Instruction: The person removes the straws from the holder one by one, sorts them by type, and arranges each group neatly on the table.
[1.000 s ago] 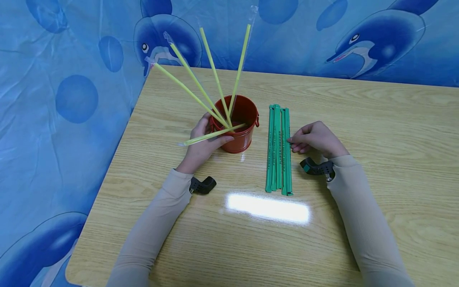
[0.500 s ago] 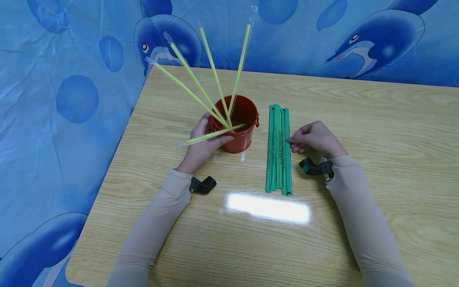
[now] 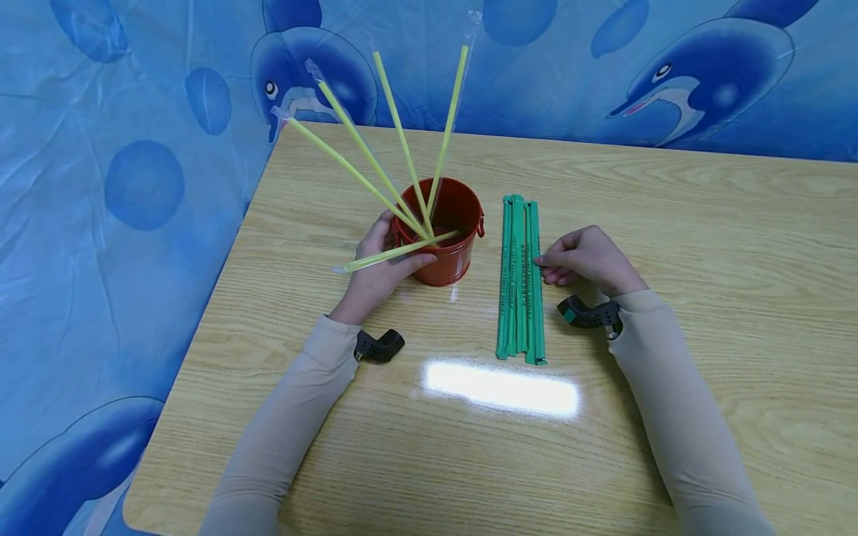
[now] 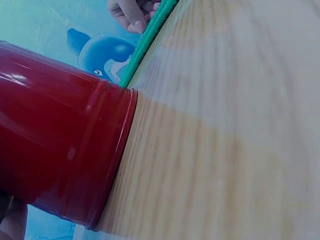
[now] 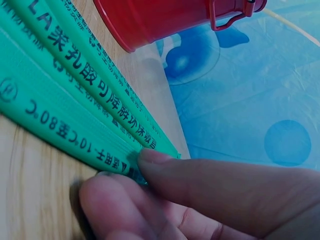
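Note:
My left hand [image 3: 377,274] grips a small red metal bucket [image 3: 444,266] from its left side, thumb along the front. Several yellow straws [image 3: 401,123] in clear wrappers fan out of the bucket; one leans low over the rim above that hand. To the right of the bucket, several straws in green printed wrappers [image 3: 518,283] lie side by side, lengthwise. My right hand [image 3: 593,259] pinches the edge of the rightmost green-wrapped straw [image 5: 75,135], thumb on top in the right wrist view. Most left fingers are hidden behind the bucket.
Everything stands on a light wooden table [image 3: 737,298], whose left edge runs slanting beside the left arm. A blue dolphin-print sheet [image 3: 570,82] hangs behind it and on the left. Each wrist carries a black camera mount [image 3: 380,346]. A bright reflection lies on the tabletop.
My right hand has shifted slightly left, and the rightmost green-wrapped straws have slid a little closer to the others. The left hand and the bucket have stayed in place.

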Motion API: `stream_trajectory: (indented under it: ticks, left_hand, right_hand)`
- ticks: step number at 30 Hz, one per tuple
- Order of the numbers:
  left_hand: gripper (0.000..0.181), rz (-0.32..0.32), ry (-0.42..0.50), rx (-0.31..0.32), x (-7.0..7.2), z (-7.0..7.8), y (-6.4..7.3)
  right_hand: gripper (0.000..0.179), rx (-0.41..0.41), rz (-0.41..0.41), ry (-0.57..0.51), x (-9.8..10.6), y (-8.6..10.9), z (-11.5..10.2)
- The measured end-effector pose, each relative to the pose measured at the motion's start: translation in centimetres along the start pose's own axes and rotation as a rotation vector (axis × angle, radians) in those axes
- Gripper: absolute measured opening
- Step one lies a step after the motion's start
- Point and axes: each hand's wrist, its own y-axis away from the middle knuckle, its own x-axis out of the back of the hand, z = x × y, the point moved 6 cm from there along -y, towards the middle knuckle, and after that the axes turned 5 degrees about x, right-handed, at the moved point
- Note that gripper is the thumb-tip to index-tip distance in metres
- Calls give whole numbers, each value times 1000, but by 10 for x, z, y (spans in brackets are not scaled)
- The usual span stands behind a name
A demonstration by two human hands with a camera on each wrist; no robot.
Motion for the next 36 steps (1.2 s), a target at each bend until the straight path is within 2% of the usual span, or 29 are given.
stream_trajectory:
  ticks: [26, 31, 36]
  left_hand:
    - [67, -6, 2, -17, 0, 0, 0]
    - [67, -9, 7, -15, 0, 0, 0]
    - [67, -8, 9, -10, 0, 1, 0]
  right_hand:
    - [25, 40, -10, 11, 0, 0, -3]
    - [22, 41, 23, -8, 2, 1, -4]
    - [20, 77, 49, -35, 3, 2, -9]
